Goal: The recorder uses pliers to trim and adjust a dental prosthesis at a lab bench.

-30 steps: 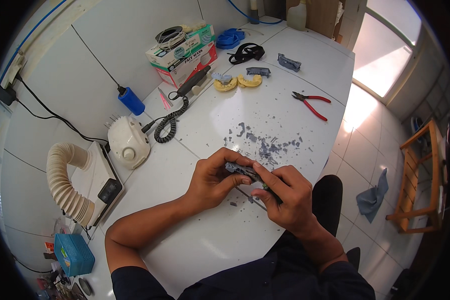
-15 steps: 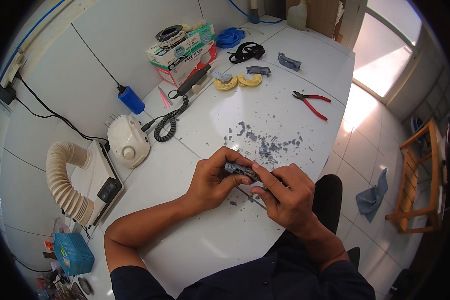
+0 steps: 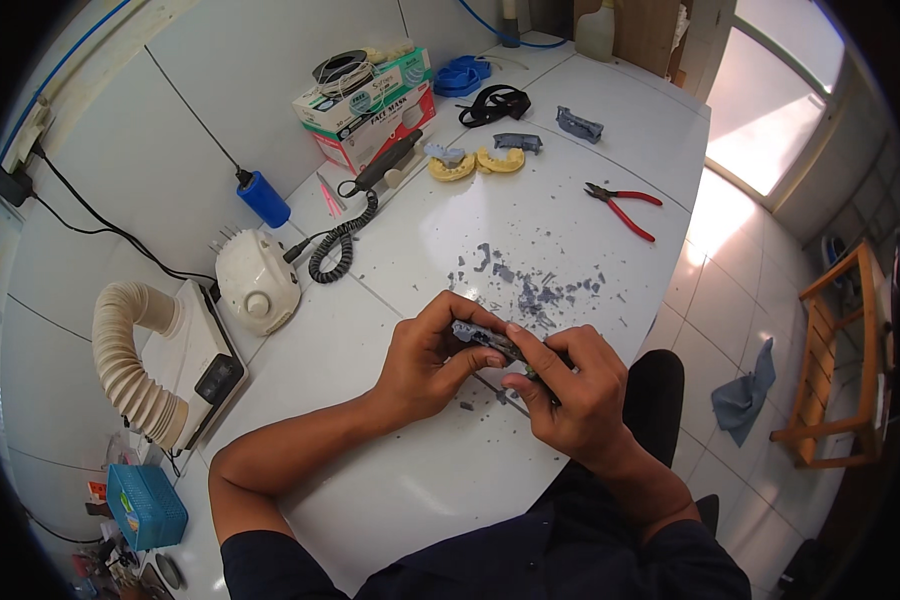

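Observation:
Above the near part of the table, my left hand (image 3: 422, 358) pinches a small grey moulded piece (image 3: 467, 332), its thumb below and forefinger along the top. The piece resembles the grey dental-looking blocks farther back. My right hand (image 3: 578, 388) is closed around a slim dark tool, mostly hidden by the fingers, probably a knife. Its thumb and forefinger come up against the right end of the piece, and the tool's tip is too small to make out. Grey shavings and crumbs (image 3: 542, 293) lie scattered on the table just beyond my hands, with a few beneath them.
Red-handled cutting pliers (image 3: 625, 205) rest at the right. Yellow dental casts (image 3: 452, 168) and grey blocks (image 3: 579, 124) sit farther back, near stacked boxes (image 3: 370, 125). A rotary handpiece (image 3: 390, 160), its white control unit (image 3: 257, 283) and a hose device (image 3: 195, 365) stand left.
The grey piece has turned slightly between my fingers, and my right hand has shifted a little. Both hands keep their hold; the things on the table have not moved.

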`<state>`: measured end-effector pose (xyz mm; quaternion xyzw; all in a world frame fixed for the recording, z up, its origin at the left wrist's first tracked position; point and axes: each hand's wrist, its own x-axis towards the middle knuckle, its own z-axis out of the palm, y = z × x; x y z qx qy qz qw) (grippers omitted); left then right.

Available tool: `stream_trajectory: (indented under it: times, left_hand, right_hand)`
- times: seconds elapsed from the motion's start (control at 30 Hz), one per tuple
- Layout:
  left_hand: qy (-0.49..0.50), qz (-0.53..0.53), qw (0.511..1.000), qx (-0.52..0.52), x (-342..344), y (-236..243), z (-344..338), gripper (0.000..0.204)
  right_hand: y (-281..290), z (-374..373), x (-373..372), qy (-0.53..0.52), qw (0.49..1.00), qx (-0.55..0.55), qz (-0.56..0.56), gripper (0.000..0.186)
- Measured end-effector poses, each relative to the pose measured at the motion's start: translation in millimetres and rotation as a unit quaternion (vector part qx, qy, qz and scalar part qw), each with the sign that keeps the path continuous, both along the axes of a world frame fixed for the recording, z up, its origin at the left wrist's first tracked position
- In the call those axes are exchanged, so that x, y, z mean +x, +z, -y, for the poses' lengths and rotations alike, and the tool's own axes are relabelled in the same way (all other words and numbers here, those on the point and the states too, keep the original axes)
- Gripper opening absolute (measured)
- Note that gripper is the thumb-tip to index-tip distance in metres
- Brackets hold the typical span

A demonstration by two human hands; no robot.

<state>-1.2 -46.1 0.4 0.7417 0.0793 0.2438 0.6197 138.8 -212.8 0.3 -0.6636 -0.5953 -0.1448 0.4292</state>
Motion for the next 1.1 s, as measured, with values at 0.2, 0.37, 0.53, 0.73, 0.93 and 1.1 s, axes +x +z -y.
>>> stream_trajectory:
  times: [0.2, 0.37, 0.53, 0.73, 0.93, 1.1]
  left_hand:
    - [-0.026, -0.053, 0.997, -0.055, -6.2, 2.5, -3.2, 0.029]
    - [-0.114, -0.113, 0.979, -0.125, -1.2, 5.6, -25.2, 0.032]
    - [-0.130, -0.148, 0.976, -0.094, 1.0, 14.7, -27.2, 0.041]
    - [-0.133, -0.162, 0.974, -0.090, 1.0, 12.6, -28.4, 0.041]
    - [-0.137, -0.156, 0.977, -0.053, 2.6, 10.3, -27.4, 0.041]
    - [-0.150, -0.166, 0.974, -0.022, 0.9, 10.6, -30.4, 0.040]
  right_hand:
    - [-3.5, 6.1, 2.5, 0.054, 0.993, -0.018, -0.107, 0.047]
    - [8.3, 7.3, 26.7, -0.002, 0.999, -0.041, 0.018, 0.049]
    - [24.7, 1.8, 38.5, 0.029, 0.989, -0.060, 0.130, 0.048]
    - [38.8, -4.2, 44.0, 0.072, 0.976, -0.107, 0.177, 0.043]
    - [43.6, -6.5, 48.8, 0.094, 0.968, -0.126, 0.194, 0.042]
    - [44.0, -8.3, 49.1, 0.102, 0.966, -0.123, 0.201, 0.040]
